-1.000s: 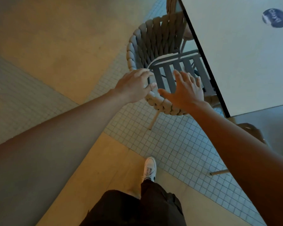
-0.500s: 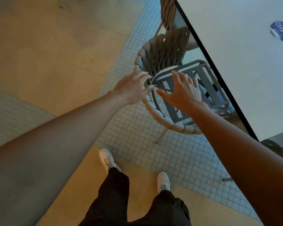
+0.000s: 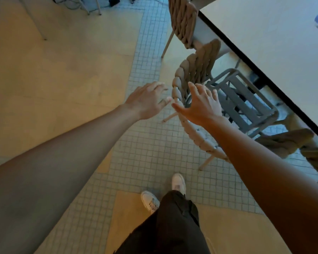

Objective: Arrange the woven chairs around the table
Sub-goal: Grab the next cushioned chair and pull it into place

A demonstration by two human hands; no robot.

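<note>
Head view: my left hand (image 3: 147, 101) and right hand (image 3: 200, 105) hover open, fingers spread, gripping nothing. The woven chair (image 3: 193, 79) stands just beyond my fingertips, its slatted seat (image 3: 244, 103) tucked partly beneath the table (image 3: 275, 39) to my right.

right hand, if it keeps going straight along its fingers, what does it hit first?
Most likely the woven backrest of the nearest chair: the right hand is open, fingers pointing up and away over the rim toward its slatted seat. Depth is unclear; it may already be touching the weave.
</note>
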